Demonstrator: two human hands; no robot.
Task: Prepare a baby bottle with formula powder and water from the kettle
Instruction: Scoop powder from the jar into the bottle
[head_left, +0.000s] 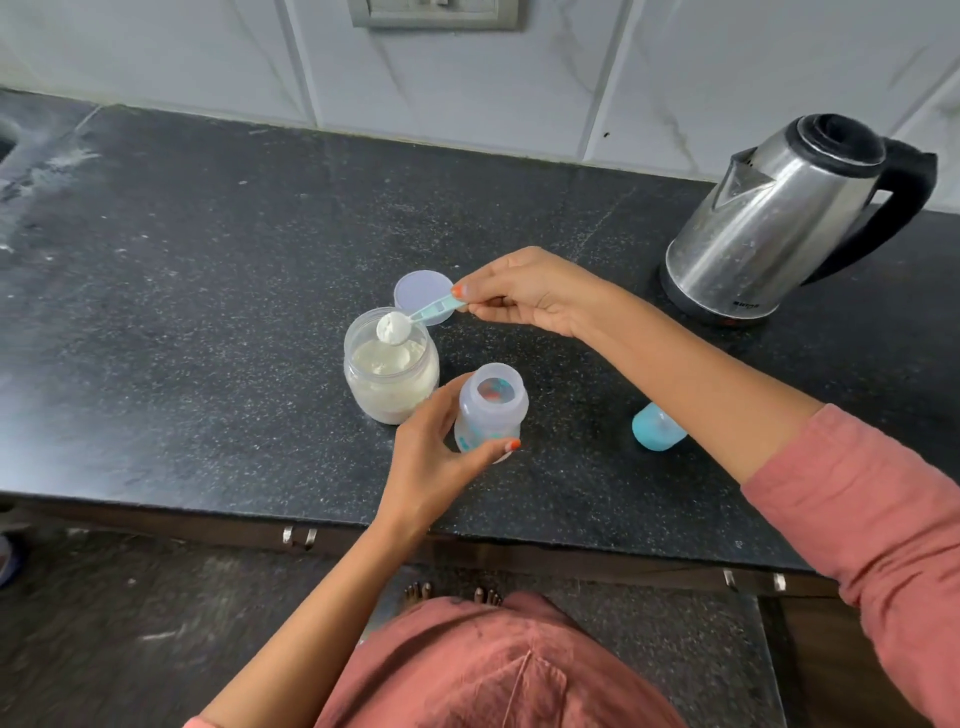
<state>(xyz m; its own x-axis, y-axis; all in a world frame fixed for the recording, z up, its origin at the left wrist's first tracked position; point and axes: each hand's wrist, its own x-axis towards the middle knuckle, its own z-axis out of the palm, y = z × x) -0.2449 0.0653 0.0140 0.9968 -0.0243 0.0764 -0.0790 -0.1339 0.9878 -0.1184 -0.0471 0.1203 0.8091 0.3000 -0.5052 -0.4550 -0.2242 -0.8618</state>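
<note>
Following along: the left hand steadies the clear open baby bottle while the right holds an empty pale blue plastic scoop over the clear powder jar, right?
Not empty: the head view shows the pale blue plastic scoop heaped with white powder. The left hand, clear baby bottle, right hand and clear powder jar are as said.

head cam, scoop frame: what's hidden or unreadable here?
Head view only:
1. Kettle: water level unknown, since the lid is shut and the steel body is opaque. The lettering on the base is too small to read.
2. Blue cap: partly hidden behind the right forearm, and no teat is visible.
3. Bottle: the left hand covers its lower body. Whether there is powder inside cannot be told through the neck.
4. Wall plate: cut off by the top edge.
</note>
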